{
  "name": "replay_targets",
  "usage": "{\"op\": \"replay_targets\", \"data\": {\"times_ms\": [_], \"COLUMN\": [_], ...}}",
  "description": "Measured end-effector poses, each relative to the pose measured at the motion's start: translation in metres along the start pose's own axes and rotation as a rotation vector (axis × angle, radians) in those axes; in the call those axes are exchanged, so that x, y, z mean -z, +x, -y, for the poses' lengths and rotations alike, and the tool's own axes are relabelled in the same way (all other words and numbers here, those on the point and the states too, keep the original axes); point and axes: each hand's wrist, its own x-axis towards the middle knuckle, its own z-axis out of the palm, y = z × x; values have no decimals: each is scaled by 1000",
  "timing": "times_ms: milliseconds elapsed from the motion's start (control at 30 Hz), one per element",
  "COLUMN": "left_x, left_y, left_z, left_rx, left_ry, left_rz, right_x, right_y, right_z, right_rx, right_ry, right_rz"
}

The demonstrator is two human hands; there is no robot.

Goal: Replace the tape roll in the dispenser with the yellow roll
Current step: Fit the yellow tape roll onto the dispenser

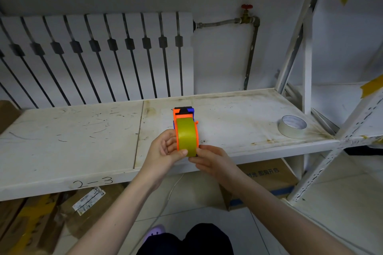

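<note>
An orange and blue tape dispenser (182, 114) is held just above the front edge of the white shelf (72, 130), with a yellow tape roll (186, 135) seated in it. My left hand (165, 149) grips the dispenser's left side, thumb pressed on the yellow roll's near face. From the right, my right hand (209, 159) pinches the lower near edge of the yellow roll with its fingertips. A white tape roll (292, 126) lies flat on the shelf at the far right, apart from both hands.
A white radiator (99, 56) stands behind the shelf. A pipe with a red valve (246, 7) runs on the wall. White rack uprights (306, 58) stand at the right. Cardboard boxes (267, 180) sit on the floor under the shelf.
</note>
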Motion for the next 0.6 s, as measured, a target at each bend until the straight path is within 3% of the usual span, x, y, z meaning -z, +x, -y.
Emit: {"op": "replay_targets", "data": {"times_ms": [167,300,400,600], "left_x": [3,5,6,7], "left_y": [2,5,7,9], "left_z": [1,8,12,28], "left_rx": [10,35,60,140], "left_ry": [61,139,168,198], "left_rz": [53,63,82,108], "right_x": [6,7,6,9], "right_y": [4,3,4,27], "right_z": [6,8,17,20], "right_rx": [-84,193,374,287], "right_ry": [-289,-497,-560,-872], "right_rz": [-41,-234,-159,-112]}}
